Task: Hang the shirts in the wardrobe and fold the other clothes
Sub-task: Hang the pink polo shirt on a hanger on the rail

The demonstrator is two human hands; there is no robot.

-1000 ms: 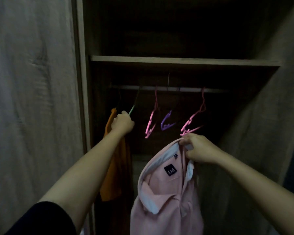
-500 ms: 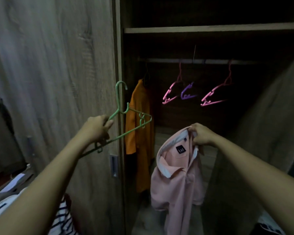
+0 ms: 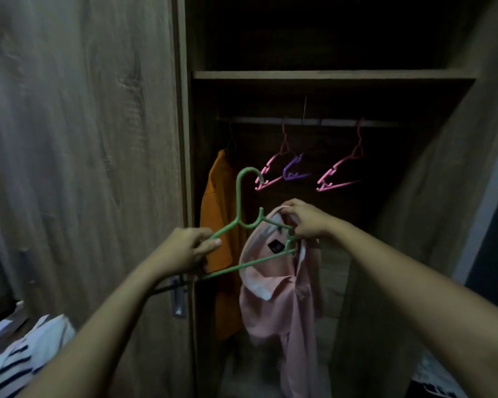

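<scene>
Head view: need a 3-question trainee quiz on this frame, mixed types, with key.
1. True or false: the green hanger hangs on the rail.
2. Which garment does the right hand grip? A) orange shirt B) pink shirt C) striped cloth
3. Fill in: ___ empty hangers hang on the rail.

Key: 1 false, the left hand holds it off the rail, in front of the wardrobe; 2 B, at the collar; 3 three (two pink, one purple).
</scene>
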